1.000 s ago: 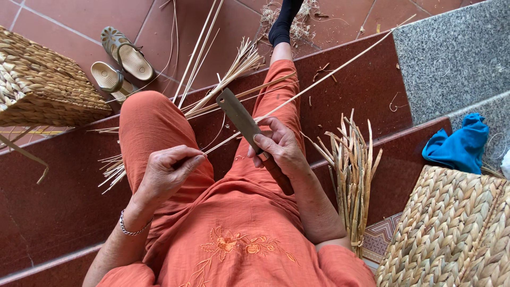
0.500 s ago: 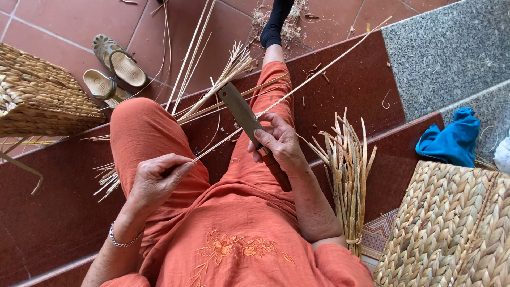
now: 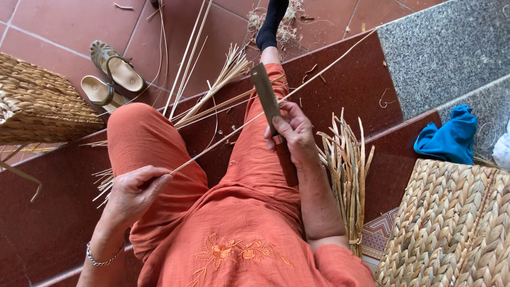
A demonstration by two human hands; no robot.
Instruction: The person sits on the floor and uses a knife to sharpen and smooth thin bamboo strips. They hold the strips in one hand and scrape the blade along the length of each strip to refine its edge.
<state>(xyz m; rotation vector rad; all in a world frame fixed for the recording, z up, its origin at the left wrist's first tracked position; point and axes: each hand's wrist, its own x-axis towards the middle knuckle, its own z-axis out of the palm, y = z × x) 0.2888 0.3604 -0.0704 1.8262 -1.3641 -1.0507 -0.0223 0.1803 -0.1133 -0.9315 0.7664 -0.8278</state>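
Two hands: both closed on things
left hand: pinches near end of strip
right hand: grips knife, blade across strip
strip axis: runs up-right, away from body

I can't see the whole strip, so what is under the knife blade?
Under the knife, the long reed strip crosses beneath the blade, resting over the orange trouser leg. The right hand covers the crossing point; the left hand pinches the near end.
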